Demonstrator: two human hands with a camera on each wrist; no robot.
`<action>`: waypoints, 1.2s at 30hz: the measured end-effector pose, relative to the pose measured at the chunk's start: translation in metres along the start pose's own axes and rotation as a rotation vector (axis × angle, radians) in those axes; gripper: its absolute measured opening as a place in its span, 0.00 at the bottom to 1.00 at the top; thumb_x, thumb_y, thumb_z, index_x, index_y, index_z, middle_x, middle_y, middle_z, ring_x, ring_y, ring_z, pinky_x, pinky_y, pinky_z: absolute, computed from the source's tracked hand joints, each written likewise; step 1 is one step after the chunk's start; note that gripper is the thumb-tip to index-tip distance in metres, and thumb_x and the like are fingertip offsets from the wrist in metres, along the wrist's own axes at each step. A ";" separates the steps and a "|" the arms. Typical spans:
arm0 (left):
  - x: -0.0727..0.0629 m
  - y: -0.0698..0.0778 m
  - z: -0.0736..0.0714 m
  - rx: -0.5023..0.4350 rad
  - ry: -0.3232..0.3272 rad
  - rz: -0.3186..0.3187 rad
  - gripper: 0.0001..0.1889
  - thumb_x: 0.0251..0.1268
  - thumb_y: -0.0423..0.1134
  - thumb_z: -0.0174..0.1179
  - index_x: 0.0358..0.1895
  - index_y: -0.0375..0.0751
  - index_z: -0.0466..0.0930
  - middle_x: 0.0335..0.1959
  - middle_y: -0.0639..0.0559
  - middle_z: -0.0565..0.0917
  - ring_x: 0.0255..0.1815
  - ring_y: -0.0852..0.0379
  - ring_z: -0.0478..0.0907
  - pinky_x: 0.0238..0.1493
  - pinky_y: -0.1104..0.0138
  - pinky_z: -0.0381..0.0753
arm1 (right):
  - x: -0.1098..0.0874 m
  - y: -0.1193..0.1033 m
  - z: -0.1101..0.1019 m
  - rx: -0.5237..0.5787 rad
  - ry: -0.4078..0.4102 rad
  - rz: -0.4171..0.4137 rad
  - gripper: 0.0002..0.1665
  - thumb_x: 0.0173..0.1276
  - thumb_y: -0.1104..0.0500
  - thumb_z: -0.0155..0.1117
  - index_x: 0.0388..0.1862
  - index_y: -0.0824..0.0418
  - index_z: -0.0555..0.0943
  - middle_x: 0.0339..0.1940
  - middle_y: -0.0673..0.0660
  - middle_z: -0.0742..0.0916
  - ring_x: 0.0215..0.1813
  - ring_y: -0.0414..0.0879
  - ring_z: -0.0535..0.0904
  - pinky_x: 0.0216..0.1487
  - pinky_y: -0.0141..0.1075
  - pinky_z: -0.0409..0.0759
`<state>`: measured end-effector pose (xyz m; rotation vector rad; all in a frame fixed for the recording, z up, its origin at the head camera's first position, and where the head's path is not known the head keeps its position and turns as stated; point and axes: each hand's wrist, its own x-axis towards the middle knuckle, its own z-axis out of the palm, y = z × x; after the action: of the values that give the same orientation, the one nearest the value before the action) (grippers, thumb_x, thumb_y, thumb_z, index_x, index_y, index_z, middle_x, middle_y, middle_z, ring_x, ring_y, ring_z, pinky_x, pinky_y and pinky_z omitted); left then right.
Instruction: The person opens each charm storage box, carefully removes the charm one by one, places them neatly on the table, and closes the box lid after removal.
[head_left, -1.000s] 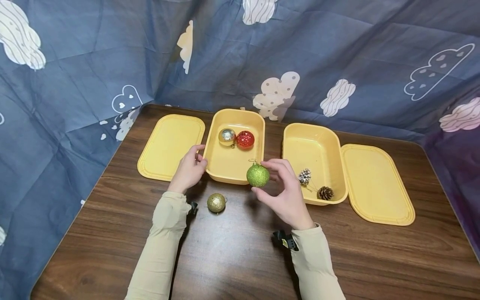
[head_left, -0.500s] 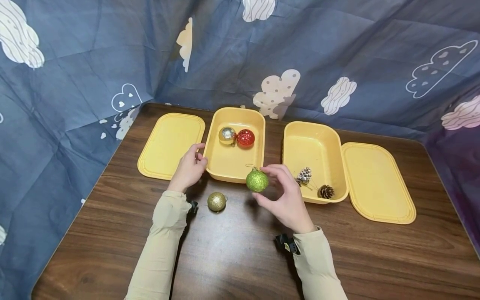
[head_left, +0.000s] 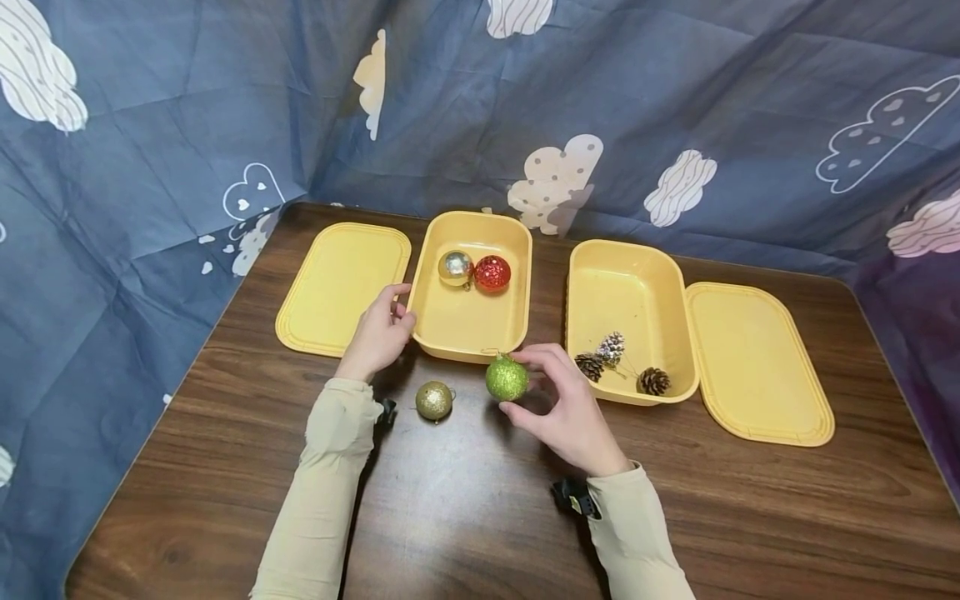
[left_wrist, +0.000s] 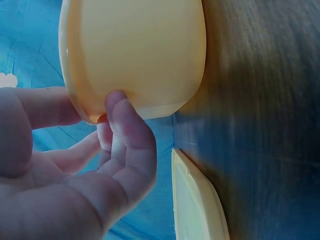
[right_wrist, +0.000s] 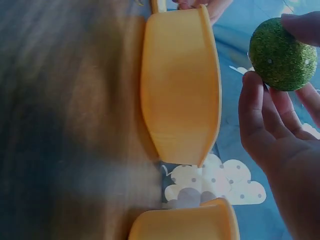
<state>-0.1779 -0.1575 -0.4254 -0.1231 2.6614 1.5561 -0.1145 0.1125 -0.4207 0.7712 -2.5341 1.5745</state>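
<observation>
My right hand (head_left: pixel 566 404) holds a green glitter Christmas bauble (head_left: pixel 507 379) between thumb and fingers, just in front of the left yellow box (head_left: pixel 468 340). The right wrist view shows the bauble (right_wrist: pixel 282 54) raised above the tabletop. With thumb and fingers, my left hand (head_left: pixel 375 335) pinches that box's rim near its front left corner; the left wrist view has the fingers curled at the box edge (left_wrist: pixel 145 60). Inside the box lie a silver-and-gold bauble (head_left: pixel 454 267) and a red bauble (head_left: pixel 492 273). A gold glitter bauble (head_left: pixel 434 401) rests on the table between my arms.
A second yellow box (head_left: pixel 630 292) stands to the right, with a frosted pine cone (head_left: pixel 611 347) and two brown pine cones (head_left: pixel 653 382) at its near end. Flat yellow lids lie at the far left (head_left: pixel 341 287) and far right (head_left: pixel 757 362). A cloud-print cloth hangs behind the table.
My right hand has drawn the green bauble slightly toward me and left, away from the box's front edge. Another brown pine cone has come into sight. The left hand keeps its grip.
</observation>
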 end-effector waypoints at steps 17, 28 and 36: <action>-0.001 -0.002 -0.001 0.003 -0.006 -0.014 0.25 0.69 0.34 0.49 0.69 0.40 0.63 0.38 0.46 0.72 0.32 0.55 0.73 0.34 0.67 0.75 | -0.003 0.018 0.002 -0.001 -0.169 0.121 0.30 0.48 0.64 0.79 0.52 0.57 0.78 0.48 0.52 0.82 0.48 0.47 0.80 0.48 0.35 0.83; 0.000 -0.002 0.000 0.004 -0.007 -0.018 0.25 0.69 0.34 0.49 0.69 0.40 0.63 0.38 0.45 0.72 0.32 0.55 0.74 0.35 0.67 0.75 | -0.005 0.026 0.005 -0.140 -0.214 0.135 0.30 0.50 0.56 0.78 0.54 0.54 0.79 0.45 0.48 0.83 0.46 0.40 0.78 0.51 0.38 0.80; 0.001 -0.001 0.001 -0.002 -0.007 -0.011 0.25 0.69 0.34 0.49 0.69 0.40 0.63 0.37 0.46 0.72 0.31 0.55 0.74 0.34 0.67 0.75 | -0.006 0.029 0.006 -0.192 -0.253 0.167 0.30 0.51 0.54 0.77 0.53 0.53 0.79 0.45 0.47 0.83 0.45 0.40 0.78 0.50 0.38 0.80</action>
<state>-0.1785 -0.1574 -0.4268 -0.1313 2.6497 1.5526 -0.1215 0.1202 -0.4493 0.7989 -2.9475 1.3203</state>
